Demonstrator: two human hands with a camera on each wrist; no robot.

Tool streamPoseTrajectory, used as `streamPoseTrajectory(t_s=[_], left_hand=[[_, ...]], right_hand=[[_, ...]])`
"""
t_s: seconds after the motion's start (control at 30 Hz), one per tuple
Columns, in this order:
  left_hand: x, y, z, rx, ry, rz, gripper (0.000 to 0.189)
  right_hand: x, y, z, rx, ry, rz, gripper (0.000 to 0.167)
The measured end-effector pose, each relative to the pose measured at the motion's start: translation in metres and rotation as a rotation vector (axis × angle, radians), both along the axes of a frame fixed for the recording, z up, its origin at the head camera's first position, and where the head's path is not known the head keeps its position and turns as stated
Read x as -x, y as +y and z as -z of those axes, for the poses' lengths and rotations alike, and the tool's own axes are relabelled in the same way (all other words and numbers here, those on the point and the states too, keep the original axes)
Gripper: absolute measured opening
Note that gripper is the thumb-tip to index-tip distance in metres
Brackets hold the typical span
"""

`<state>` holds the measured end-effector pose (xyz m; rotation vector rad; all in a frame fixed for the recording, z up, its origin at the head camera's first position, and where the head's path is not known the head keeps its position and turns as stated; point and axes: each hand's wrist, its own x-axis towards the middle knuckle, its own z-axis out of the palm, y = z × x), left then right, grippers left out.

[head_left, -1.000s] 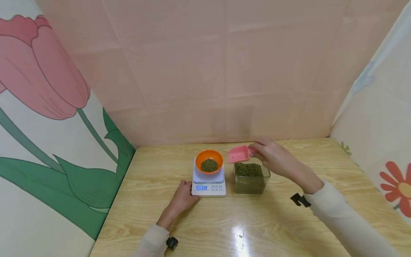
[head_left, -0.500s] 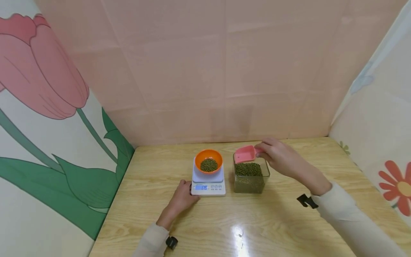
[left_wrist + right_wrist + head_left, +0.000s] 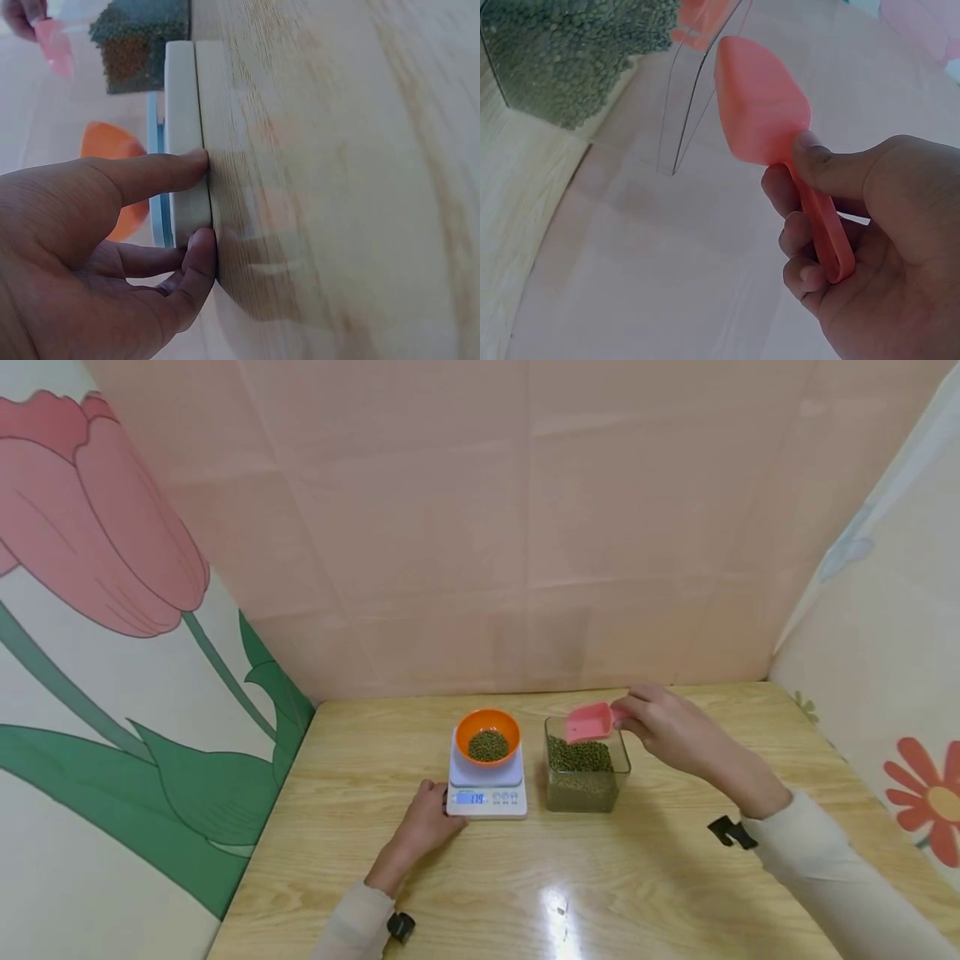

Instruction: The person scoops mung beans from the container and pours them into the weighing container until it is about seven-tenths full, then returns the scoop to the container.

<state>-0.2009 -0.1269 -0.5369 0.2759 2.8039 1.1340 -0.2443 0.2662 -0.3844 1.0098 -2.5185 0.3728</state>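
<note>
My right hand point(image 3: 667, 724) grips the handle of a pink scoop point(image 3: 590, 722), which is held over a clear rectangular container point(image 3: 583, 795) of green mung beans point(image 3: 570, 56). No beans show in the scoop in the head view. To the left stands a white kitchen scale point(image 3: 487, 803) with a lit display that seems to read 179. An orange bowl point(image 3: 462, 729) with a small heap of mung beans sits on its platform. My left hand point(image 3: 427, 822) holds the scale's near left corner, thumb along the front edge and fingers bent at the side, as the left wrist view shows.
The light wooden table point(image 3: 337, 752) ends at a pink-covered wall point(image 3: 420, 568) behind. Side walls carry a tulip picture point(image 3: 112, 527) on the left and a red flower point(image 3: 941, 802) on the right. Container and scale stand close together with a narrow gap.
My right hand has moved right with the scoop, from the gap beside the bowl to above the container. The left hand and scale have stayed still, and the display looks the same.
</note>
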Motion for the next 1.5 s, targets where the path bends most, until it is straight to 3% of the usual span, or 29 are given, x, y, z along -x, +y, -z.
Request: streamPoseTrajectory(t_s=[0.87,1.1,1.5], left_hand=[[-0.002,-0.001,-0.003,-0.022,-0.031,-0.009,0.046],[-0.002,0.000,-0.005,-0.014,-0.035,-0.002,0.045],[-0.002,-0.002,-0.005,-0.012,-0.045,-0.007,0.048]], right_hand=[[0.004,0.005,0.012,-0.102,-0.073,0.052,0.013],[0.003,0.001,0.014,-0.133,-0.134,0.081,0.013],[0.006,-0.012,0.016,-0.160,-0.150,0.070,0.008]])
